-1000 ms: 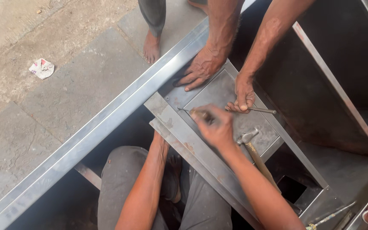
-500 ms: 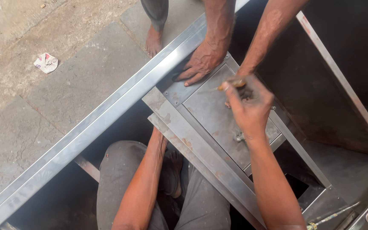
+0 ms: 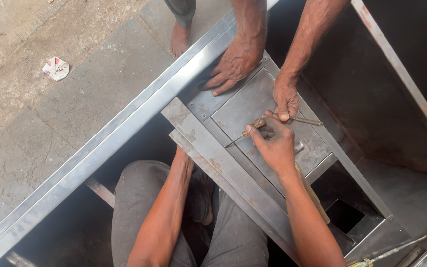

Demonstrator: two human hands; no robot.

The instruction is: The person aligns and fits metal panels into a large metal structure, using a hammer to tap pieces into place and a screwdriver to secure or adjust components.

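The right hand (image 3: pixel 274 143) is closed around a thin metal tool with a yellowish handle (image 3: pixel 245 133), which is held low over the grey steel panel (image 3: pixel 253 106), its tip pointed toward the panel's left edge. The panel is laid flat inside a larger stainless steel frame (image 3: pixel 124 133), near the frame's long diagonal rail. The left hand is hidden beneath the steel angle strips (image 3: pixel 213 158) at the panel's near edge, so it cannot be told whether it is open or closed; only the left forearm (image 3: pixel 166 212) is seen, running up from the grey-trousered lap.

Two hands of a co-worker are placed on the far side of the panel: one (image 3: pixel 234 65) is spread flat on the panel's far corner by the rail, the other (image 3: pixel 286 97) is pressed down just beside the right hand, touching a thin metal rod (image 3: pixel 305 120). A crumpled paper scrap (image 3: pixel 55 68) is seen on the stone floor (image 3: pixel 75 94) beyond the frame.
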